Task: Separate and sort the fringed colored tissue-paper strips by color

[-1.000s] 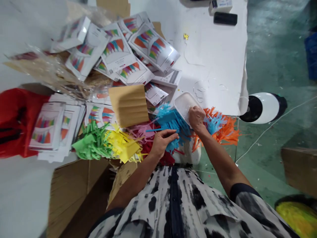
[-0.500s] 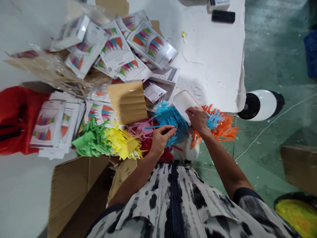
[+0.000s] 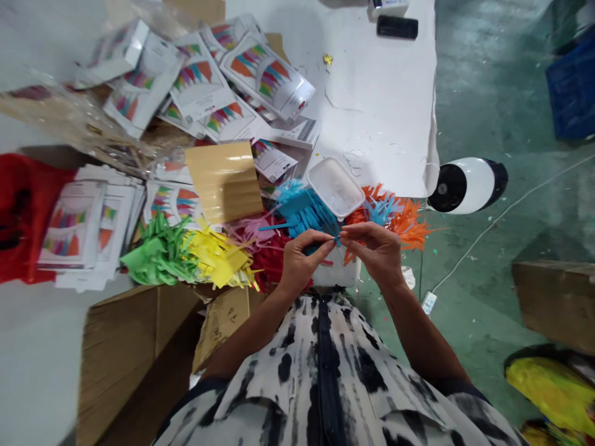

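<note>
Blue fringed paper tassel (image 3: pixel 307 217) is pinched between left hand (image 3: pixel 301 263) and right hand (image 3: pixel 379 251); each grip closes fingertips on it from opposite sides, steadying it just beside the white plastic tray (image 3: pixel 335 188).

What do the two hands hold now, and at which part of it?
The left hand and right hand both pinch the blue tassel at its near edge, fingertips meeting; the exact spot is hidden.

Packaged banners (image 3: pixel 267 74) piled behind; green tassels (image 3: pixel 158 257), cardboard box (image 3: pixel 134 347) left.
</note>
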A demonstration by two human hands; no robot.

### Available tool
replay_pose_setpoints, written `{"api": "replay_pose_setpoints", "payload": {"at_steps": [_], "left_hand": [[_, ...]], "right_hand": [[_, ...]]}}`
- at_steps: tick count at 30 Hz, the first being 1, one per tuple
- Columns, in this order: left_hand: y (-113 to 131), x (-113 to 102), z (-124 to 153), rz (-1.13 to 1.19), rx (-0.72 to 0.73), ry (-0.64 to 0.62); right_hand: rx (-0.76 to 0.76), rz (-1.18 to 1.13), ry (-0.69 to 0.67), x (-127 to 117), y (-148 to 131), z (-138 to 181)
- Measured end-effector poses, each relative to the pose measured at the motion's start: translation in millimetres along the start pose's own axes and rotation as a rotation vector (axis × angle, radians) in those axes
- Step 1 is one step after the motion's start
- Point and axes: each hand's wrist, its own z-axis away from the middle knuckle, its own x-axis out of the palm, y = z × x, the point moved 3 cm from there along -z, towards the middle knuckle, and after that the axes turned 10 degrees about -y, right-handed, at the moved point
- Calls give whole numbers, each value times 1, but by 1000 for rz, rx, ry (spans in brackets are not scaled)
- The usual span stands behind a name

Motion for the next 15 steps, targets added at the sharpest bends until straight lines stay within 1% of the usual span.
{"api": "replay_pose_setpoints", "payload": {"at_steps": [5, 10, 12, 15], "left_hand": [[3, 9, 12, -49, 97, -16], [7, 16, 22, -127, 209, -77], [9, 19, 26, -137, 224, -97], [12, 25, 31, -132, 227, -101]], "right_hand": [[-24, 93, -22, -6, -8, 16], [-39, 179, -133, -14, -14, 28], [-44, 188, -157, -16, -14, 33], [-67, 205, -140, -18, -16, 41]]}}
